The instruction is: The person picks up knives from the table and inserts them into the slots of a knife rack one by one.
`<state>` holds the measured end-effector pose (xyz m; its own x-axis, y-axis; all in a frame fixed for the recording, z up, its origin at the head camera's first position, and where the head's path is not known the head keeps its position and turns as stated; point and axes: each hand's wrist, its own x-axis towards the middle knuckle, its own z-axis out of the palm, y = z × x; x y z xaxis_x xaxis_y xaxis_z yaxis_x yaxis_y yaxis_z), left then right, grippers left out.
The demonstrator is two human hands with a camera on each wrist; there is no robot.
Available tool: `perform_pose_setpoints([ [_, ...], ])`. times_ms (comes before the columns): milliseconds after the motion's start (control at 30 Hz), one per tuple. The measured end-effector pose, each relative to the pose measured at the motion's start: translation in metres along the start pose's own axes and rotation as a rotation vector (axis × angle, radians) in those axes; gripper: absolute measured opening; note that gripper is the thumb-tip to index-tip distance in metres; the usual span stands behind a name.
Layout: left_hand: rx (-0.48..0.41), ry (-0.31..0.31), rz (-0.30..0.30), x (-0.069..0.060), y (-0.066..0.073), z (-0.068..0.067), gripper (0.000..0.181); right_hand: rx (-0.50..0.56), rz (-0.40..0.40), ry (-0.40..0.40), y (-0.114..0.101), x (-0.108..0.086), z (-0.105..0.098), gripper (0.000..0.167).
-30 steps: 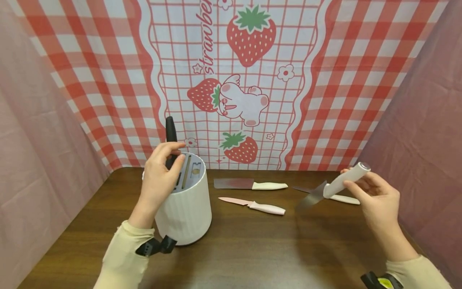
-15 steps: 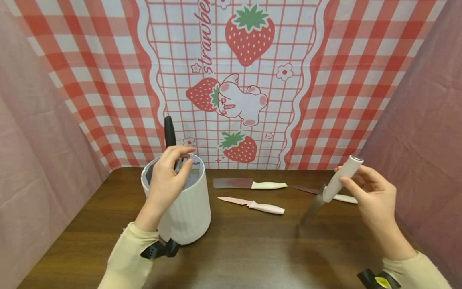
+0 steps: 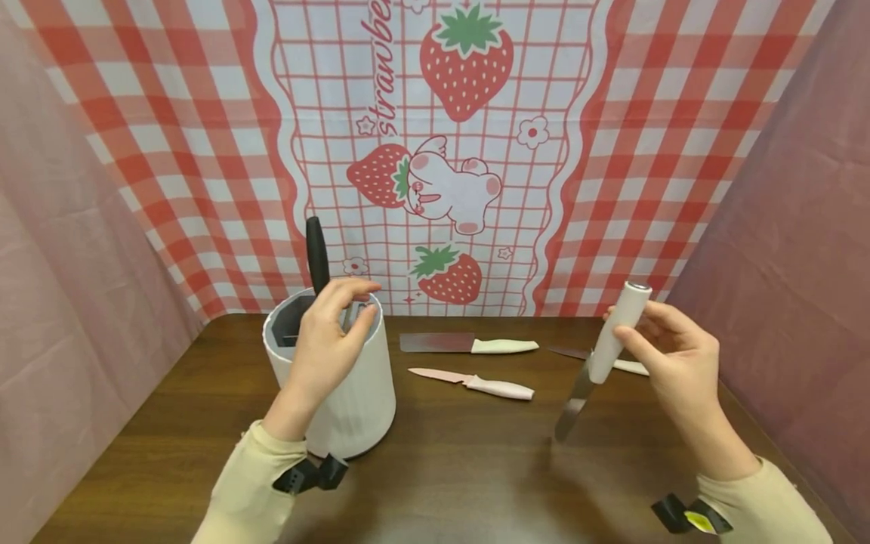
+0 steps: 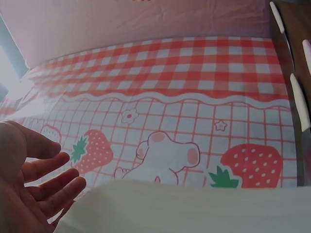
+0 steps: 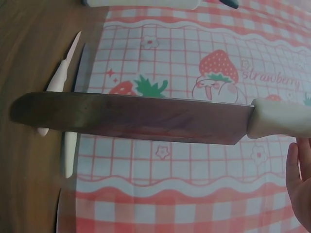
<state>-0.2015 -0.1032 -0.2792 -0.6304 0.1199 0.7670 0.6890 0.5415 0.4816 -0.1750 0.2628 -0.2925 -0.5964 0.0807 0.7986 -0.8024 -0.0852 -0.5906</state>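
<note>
In the head view my right hand (image 3: 673, 363) pinches the white handle of a kitchen knife (image 3: 615, 340) between thumb and fingers. Its blade points down and to the left above the table, and fills the middle of the right wrist view. My left hand (image 3: 329, 351) hovers over the top of a white ribbed knife block (image 3: 353, 408), fingers bent loosely around nothing. Whether it touches the rim is hidden. Behind that hand a black handle (image 3: 316, 253) sticks up out of the block. The slotted insert is mostly covered by the fingers.
On the brown table (image 3: 462, 468) lie a cleaver (image 3: 503, 346), a pink-bladed paring knife (image 3: 499, 387) and, partly behind the held knife, another white-handled knife (image 3: 632, 367). A strawberry-print cloth (image 3: 442, 174) hangs at the back, with pink curtains (image 3: 782, 249) on both sides.
My right hand has moved left with the knife, whose blade has swung to point more steeply down. My left hand has slid right, away from the black handle.
</note>
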Motion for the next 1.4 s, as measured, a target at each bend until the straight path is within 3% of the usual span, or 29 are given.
perform_pose_setpoints([
  [500, -0.021, -0.036, 0.010, -0.005, 0.011, 0.012, 0.021, 0.008, 0.008, -0.004, -0.002, 0.006, 0.035, 0.027],
  [767, -0.061, -0.049, 0.027, -0.008, 0.011, 0.017, 0.020, -0.038, 0.012, -0.027, -0.005, 0.008, 0.054, 0.023],
  [933, -0.090, -0.078, 0.065, -0.008, 0.016, 0.022, 0.021, -0.002, -0.014, -0.056, -0.006, 0.009, 0.064, 0.025],
  [1100, -0.103, -0.121, 0.089, -0.010, 0.021, 0.027, 0.021, -0.015, 0.014, -0.061, -0.005, 0.008, 0.074, 0.032],
  [1400, -0.162, -0.202, 0.073, -0.012, 0.031, 0.036, 0.021, -0.007, 0.063, -0.079, -0.004, 0.006, 0.090, 0.034],
])
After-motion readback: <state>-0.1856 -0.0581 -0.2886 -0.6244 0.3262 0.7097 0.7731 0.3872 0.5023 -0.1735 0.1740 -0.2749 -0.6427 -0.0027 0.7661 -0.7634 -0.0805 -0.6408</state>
